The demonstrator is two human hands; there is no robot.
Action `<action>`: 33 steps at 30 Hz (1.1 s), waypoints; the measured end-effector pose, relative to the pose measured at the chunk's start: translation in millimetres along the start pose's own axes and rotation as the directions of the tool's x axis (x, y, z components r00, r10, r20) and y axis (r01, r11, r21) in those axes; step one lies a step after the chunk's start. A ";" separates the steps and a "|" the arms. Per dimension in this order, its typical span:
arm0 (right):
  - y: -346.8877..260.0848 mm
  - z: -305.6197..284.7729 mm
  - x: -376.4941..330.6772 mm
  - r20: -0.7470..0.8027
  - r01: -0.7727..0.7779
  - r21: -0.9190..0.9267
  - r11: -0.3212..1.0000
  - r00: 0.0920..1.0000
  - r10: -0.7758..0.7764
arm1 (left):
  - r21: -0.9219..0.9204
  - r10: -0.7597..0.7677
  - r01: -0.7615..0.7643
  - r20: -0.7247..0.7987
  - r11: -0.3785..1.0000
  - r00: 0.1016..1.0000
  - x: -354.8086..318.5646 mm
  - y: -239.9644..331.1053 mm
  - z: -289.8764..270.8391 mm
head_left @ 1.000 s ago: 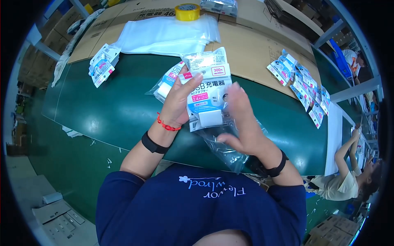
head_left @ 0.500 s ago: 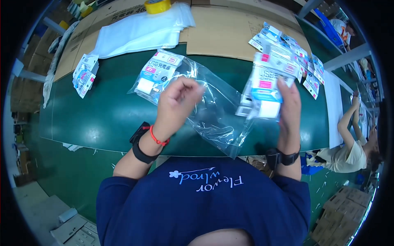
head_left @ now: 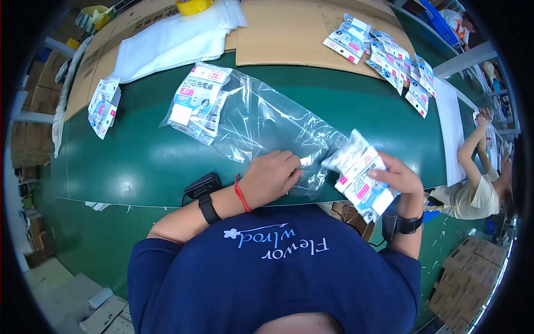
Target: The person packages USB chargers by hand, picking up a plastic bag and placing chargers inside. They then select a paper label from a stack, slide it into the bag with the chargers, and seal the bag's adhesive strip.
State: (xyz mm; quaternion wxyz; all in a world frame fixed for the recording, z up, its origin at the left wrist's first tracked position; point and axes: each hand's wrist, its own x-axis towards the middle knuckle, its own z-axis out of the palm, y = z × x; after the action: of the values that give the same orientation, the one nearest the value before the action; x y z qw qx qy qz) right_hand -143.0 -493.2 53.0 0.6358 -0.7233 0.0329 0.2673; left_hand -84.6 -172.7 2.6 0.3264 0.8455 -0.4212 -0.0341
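Observation:
A clear plastic bag (head_left: 261, 119) lies slantwise across the green table, its open end toward me. Inside its far left end sit several white and blue USB charger packs (head_left: 194, 103). My left hand (head_left: 273, 177) is closed at the bag's near edge, pinching the film; its fingertips are partly hidden. In my right hand (head_left: 401, 176) is a small stack of the same kind of charger packs (head_left: 359, 167), tilted, with the thumb on top. The stack's far end is at the bag's mouth; whether it is inside, I cannot tell.
More charger packs (head_left: 389, 61) are scattered at the far right, and a small pile (head_left: 104, 108) lies at the left. Flat plastic bags (head_left: 172, 47) and yellow tape (head_left: 193, 5) rest on cardboard (head_left: 289, 36) at the back. Another person's arm (head_left: 473, 139) shows at the right.
My left hand has come down and right to the bag's near edge. My right hand has brought the packs down toward me, turning them to the bag's mouth.

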 end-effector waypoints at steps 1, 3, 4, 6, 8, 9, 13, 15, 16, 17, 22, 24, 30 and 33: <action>-0.4 -0.6 1.6 0.046 -0.033 -0.057 0.998 0.998 0.036 | 0.004 0.008 -0.008 -0.026 1.000 1.000 -0.2 2.9 0.0; -1.1 -1.8 6.0 0.131 -0.091 -0.175 0.980 0.985 0.115 | 0.013 0.024 -0.023 -0.077 1.000 0.997 0.1 7.9 -1.4; -1.7 -2.8 7.6 0.131 -0.093 -0.174 0.980 0.984 0.117 | 0.011 0.023 -0.022 -0.077 1.000 0.997 0.2 7.4 -0.1; -2.7 -4.6 10.5 0.139 -0.140 -0.138 0.981 0.977 0.159 | 0.061 0.054 -0.051 -0.065 0.997 0.996 1.3 4.4 3.0; -4.3 -4.1 11.2 0.141 -0.164 -0.119 0.979 0.973 0.181 | 0.084 0.072 -0.067 -0.058 0.994 0.996 1.2 4.7 3.3; -5.5 -2.6 11.2 0.181 -0.163 -0.137 0.977 0.966 0.186 | 0.048 0.079 -0.075 -0.091 0.996 0.993 1.0 7.7 0.3; -6.1 5.6 19.1 0.278 -0.143 -0.171 0.975 0.942 0.187 | -0.031 0.153 -0.160 -0.161 0.987 0.975 5.9 14.9 -10.2; -5.1 10.2 28.4 0.325 -0.105 -0.169 0.980 0.933 0.156 | -0.039 0.278 -0.289 -0.175 0.956 0.944 9.2 15.2 -14.8; -7.6 11.6 31.3 0.324 -0.105 -0.168 0.980 0.933 0.156 | -0.040 0.279 -0.290 -0.175 0.956 0.944 9.5 16.8 -17.5; -11.6 12.5 33.8 0.258 -0.135 -0.150 0.979 0.951 0.170 | -0.043 0.272 -0.281 -0.157 0.959 0.950 9.6 18.8 -20.6; -19.6 15.4 38.7 0.084 -0.235 -0.024 0.972 0.968 0.237 | -0.093 0.166 -0.174 -0.086 0.980 0.982 7.7 22.0 -21.2; -18.5 16.2 40.4 0.064 -0.259 0.020 0.966 0.964 0.257 | -0.118 0.122 -0.129 -0.064 0.985 0.990 7.6 22.6 -19.6; -3.5 25.9 56.3 0.227 -0.149 -0.086 0.985 0.960 0.165 | -0.102 0.123 -0.135 -0.123 0.986 0.985 9.4 25.0 -17.7; -7.7 30.7 63.1 0.213 -0.172 -0.021 0.985 0.962 0.172 | -0.069 0.139 -0.150 -0.143 0.986 0.980 10.9 27.3 -20.4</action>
State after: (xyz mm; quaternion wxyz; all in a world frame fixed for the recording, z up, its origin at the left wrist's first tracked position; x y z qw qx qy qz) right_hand -96.6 -444.4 31.4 0.6093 -0.6854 0.0267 0.3978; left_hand -89.6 -181.8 36.8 0.3896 0.7993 -0.4565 0.0315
